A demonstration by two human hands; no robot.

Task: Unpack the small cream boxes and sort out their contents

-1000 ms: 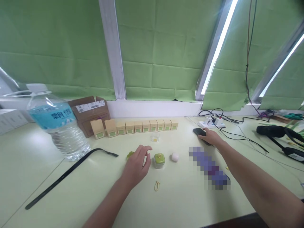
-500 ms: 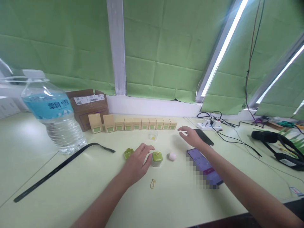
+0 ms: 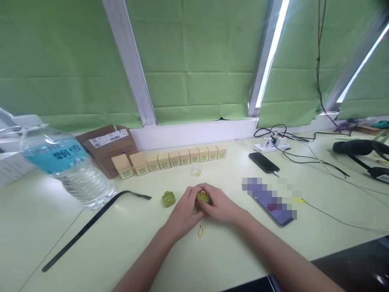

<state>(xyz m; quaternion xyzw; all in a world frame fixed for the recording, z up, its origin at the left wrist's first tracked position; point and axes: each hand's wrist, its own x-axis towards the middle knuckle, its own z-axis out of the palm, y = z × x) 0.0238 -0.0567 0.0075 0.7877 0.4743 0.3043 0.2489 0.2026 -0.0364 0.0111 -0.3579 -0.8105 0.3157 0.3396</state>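
Both hands meet at the centre of the frame, clamped around a small green-topped jar [image 3: 203,196]. The left hand [image 3: 186,209] closes on its left side, and the right hand [image 3: 221,204] curls over from the right with the fingers bent around the far edge. The jar's top shows between them, with a small yellow loop on it; the hands hide its lower part, so whether it touches the table [image 3: 194,265] cannot be told.

Just left of the left hand lies a green cup [image 3: 168,198], its hollow side up. Below the hands, near the centre, is a yellow ring [image 3: 201,231]. Above them sits a clear cup [image 3: 197,170] with something yellow inside. A pale lump [image 3: 225,193] barely shows behind the right hand.

A row of boxes [image 3: 174,159] stands beyond the clear cup, the two leftmost taller than the others. At the left of the frame are a bottle [image 3: 71,160], a carton [image 3: 106,151] and a black strap [image 3: 91,227]. Right of centre lie a black phone [image 3: 263,162] and a purple-screened phone [image 3: 269,202], the latter partly blurred, with a power strip [image 3: 270,146] above.
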